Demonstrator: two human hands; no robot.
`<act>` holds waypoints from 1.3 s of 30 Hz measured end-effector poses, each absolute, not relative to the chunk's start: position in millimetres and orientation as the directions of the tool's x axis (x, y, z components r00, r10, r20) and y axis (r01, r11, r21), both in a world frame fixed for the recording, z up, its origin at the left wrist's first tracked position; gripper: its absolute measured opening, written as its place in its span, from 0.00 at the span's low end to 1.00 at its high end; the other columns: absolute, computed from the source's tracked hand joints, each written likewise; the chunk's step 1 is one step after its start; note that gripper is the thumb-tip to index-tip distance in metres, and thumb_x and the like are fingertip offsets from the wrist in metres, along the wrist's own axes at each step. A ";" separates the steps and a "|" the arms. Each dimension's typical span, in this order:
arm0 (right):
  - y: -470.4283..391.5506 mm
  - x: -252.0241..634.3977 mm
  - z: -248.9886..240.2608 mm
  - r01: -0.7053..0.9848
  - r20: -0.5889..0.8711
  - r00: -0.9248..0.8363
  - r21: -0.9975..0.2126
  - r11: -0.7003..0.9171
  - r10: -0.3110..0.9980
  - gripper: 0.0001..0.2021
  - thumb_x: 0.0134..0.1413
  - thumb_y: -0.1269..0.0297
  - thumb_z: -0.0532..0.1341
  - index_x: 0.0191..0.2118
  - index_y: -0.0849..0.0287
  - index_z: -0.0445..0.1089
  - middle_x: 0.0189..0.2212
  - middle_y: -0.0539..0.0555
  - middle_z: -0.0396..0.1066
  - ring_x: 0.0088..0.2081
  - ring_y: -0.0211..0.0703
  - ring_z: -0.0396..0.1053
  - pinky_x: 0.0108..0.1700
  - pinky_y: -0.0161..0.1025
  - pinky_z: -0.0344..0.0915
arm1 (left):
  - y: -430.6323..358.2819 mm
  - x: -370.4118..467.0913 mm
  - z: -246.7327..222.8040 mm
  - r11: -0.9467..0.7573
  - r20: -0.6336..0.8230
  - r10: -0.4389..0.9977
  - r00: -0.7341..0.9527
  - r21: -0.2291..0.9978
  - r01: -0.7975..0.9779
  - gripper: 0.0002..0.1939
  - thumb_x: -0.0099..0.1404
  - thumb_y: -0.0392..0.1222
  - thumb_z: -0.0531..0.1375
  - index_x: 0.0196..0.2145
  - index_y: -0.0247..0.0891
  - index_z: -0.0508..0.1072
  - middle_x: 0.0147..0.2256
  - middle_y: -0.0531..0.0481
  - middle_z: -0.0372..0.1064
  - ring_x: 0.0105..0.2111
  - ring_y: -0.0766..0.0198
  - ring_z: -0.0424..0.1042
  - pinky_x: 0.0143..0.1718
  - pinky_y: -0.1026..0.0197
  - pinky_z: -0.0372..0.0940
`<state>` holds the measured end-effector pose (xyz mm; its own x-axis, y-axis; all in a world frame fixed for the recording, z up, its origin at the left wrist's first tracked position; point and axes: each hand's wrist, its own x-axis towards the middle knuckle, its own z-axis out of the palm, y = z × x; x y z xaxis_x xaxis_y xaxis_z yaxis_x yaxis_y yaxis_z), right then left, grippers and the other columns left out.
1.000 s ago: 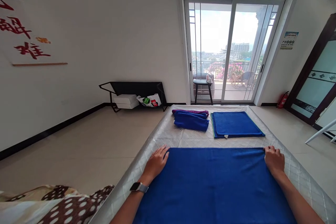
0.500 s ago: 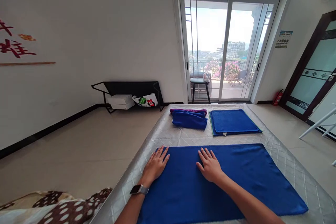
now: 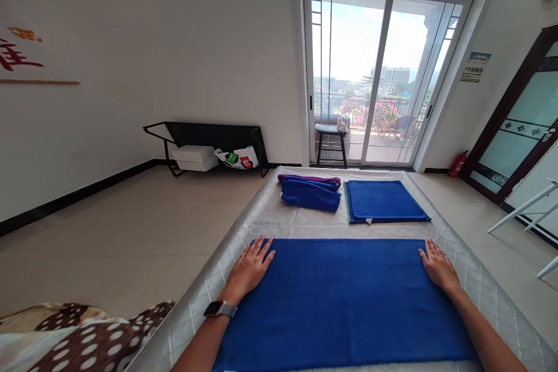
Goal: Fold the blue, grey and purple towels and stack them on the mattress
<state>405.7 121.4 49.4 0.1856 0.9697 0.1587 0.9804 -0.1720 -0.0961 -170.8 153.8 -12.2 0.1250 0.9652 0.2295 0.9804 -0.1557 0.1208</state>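
A blue towel (image 3: pixel 340 302) lies spread flat across the near part of a quilted, pale mattress (image 3: pixel 265 224). My left hand (image 3: pixel 249 267), with a watch (image 3: pixel 220 308) on its wrist, rests palm down on the towel's far left corner, fingers stretched out. On the far right corner lies my right hand (image 3: pixel 439 264), flat with its fingers extended. Neither hand grips the cloth. Beyond it sit a neatly folded blue towel (image 3: pixel 386 200) with a small white tag and a looser pile of blue towels (image 3: pixel 310 193) with a purple cloth (image 3: pixel 305 178) behind.
Brown polka-dot bedding (image 3: pixel 100 343) lies at the lower left. By the wall stands a black rack (image 3: pixel 213 133) holding white boxes (image 3: pixel 194 158) and a bag. Glass sliding doors (image 3: pixel 349 70), a stool (image 3: pixel 330 131), a fire extinguisher (image 3: pixel 457 164) and white furniture legs (image 3: pixel 523 206) are farther off.
My right hand has slid right across the towel, from near its middle to the far right corner. The towel's right part looks smoother. My left hand has stayed at the left corner.
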 end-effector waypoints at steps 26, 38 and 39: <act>112.4 139.0 44.0 0.856 0.076 -0.401 -0.325 0.402 0.913 0.32 0.69 0.50 0.42 0.70 0.62 0.51 0.70 0.58 0.49 0.71 0.48 0.44 0.70 0.50 0.43 | 162.6 -180.0 -21.0 -0.171 0.185 0.969 0.163 0.028 0.985 0.27 0.74 0.50 0.43 0.68 0.44 0.57 0.68 0.43 0.53 0.68 0.52 0.52 0.66 0.45 0.50; 109.2 386.7 52.6 0.980 -0.019 0.166 -0.111 -0.167 0.986 0.34 0.67 0.52 0.41 0.70 0.71 0.49 0.70 0.61 0.47 0.71 0.47 0.43 0.70 0.48 0.42 | 165.0 -198.5 -41.9 -0.187 0.167 0.970 0.179 0.032 0.982 0.28 0.73 0.49 0.44 0.68 0.42 0.57 0.69 0.45 0.51 0.69 0.54 0.48 0.67 0.46 0.47; 108.5 402.0 50.8 0.974 -0.013 0.203 -0.098 -0.203 0.979 0.33 0.67 0.53 0.40 0.70 0.71 0.49 0.70 0.61 0.47 0.71 0.47 0.44 0.70 0.47 0.43 | 165.4 -199.4 -42.7 -0.191 0.166 0.969 0.183 0.033 0.981 0.28 0.73 0.49 0.44 0.68 0.42 0.57 0.69 0.44 0.51 0.69 0.53 0.49 0.67 0.45 0.47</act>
<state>402.0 108.5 50.8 0.2030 0.9791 -0.0128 0.9742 -0.2033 -0.0984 -199.4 165.4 -42.7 0.1828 0.9690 0.1660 0.9811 -0.1907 0.0331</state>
